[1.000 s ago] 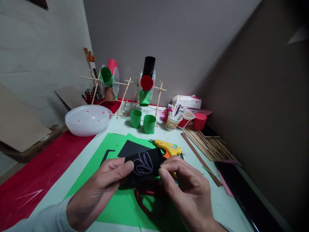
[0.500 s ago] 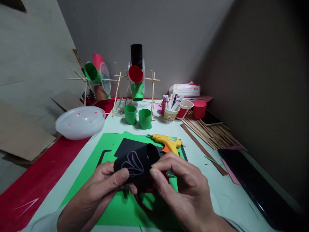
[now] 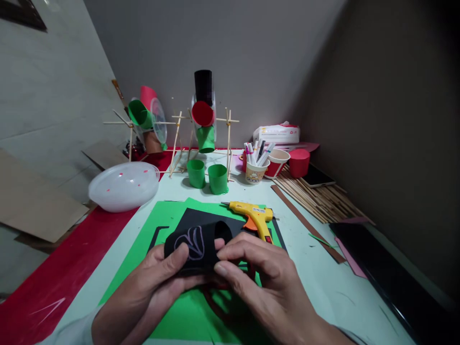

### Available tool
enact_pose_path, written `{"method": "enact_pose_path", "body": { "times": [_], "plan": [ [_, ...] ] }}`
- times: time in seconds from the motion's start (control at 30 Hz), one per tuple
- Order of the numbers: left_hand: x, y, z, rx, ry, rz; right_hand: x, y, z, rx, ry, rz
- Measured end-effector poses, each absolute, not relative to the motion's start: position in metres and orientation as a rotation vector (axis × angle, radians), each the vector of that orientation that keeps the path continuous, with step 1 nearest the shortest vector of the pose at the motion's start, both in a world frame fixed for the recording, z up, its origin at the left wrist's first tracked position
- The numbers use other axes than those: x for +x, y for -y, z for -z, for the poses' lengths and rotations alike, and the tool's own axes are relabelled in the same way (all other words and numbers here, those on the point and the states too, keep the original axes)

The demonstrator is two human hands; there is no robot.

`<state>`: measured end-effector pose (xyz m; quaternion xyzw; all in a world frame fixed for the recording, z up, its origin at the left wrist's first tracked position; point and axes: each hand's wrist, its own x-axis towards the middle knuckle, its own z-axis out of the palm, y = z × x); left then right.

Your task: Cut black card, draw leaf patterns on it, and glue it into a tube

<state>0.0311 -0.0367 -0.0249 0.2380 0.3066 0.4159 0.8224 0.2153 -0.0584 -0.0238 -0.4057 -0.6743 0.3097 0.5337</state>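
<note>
Black paper curled into a short tube (image 3: 197,244) sits between both hands, low in the near middle of the scene, just above the green sheet (image 3: 172,306) on the counter (image 3: 323,287). The left hand (image 3: 158,282) closes on the tube's left end, thumb pressed on top beside a pale scribbled outline, the other fingers underneath; that pinch seems to keep the curl from springing open. The right hand (image 3: 266,282) closes on the right end, thumb and forefinger nipping the overlapping edge near the tube's open mouth, probably to hold the seam together. Neither hand is spread; both are shut on the paper.

Beneath the hands lie red-handled scissors (image 3: 215,299), mostly hidden, and a flat black sheet (image 3: 201,218) on the green one. A yellow glue gun (image 3: 253,213) rests just beyond the right hand, nozzle pointing left, within easy reach. Farther off stand two green paper cups (image 3: 207,176) beside a frame of thin sticks (image 3: 201,124) carrying green, red and black tubes. A cup of markers (image 3: 256,167), a red cup (image 3: 299,162) and a bundle of wooden skewers (image 3: 316,199) lie far right; a clear plastic bowl (image 3: 124,186), turned over, sits far left.
</note>
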Motion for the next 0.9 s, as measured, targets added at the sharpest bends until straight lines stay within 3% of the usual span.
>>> {"method": "enact_pose_path", "body": {
  "times": [0.53, 0.9],
  "plan": [
    [0.031, 0.039, 0.019, 0.512, -0.829, -0.948, 0.218, 0.057, 0.018, -1.038, 1.131, -1.342],
    [0.011, 0.007, -0.016, 0.61, -1.007, -1.386, 0.252, 0.04, 0.003, -1.21, 1.579, -0.443]
  ]
}}
